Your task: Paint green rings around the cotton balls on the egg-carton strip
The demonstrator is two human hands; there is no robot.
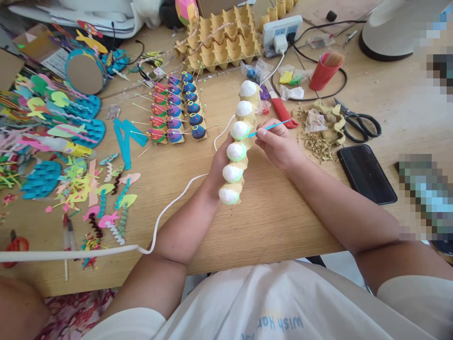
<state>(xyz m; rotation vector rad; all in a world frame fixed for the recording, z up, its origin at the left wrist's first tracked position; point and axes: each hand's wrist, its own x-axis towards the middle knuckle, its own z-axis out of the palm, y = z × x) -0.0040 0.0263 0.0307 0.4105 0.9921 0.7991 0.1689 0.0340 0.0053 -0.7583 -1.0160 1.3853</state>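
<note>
A strip of egg carton (pixel 243 162) is held up over the table, bearing a row of several white domes. The lower domes have pale green round their edges, while the top two look plain white. My left hand (pixel 220 165) grips the strip from behind its left side, its fingers partly hidden. Pinched in my right hand (pixel 274 143) is a thin blue stick (pixel 276 125), whose left end meets the right edge of the third dome (pixel 240 130) from the top.
Painted carton strips with pins (pixel 174 113) stand behind to the left. Paper shapes (pixel 102 189) cover the left side. Black scissors (pixel 359 123), a phone (pixel 367 174), a red cup (pixel 325 72) and a power strip (pixel 282 29) lie right and back. A white cable (pixel 170 203) crosses the front.
</note>
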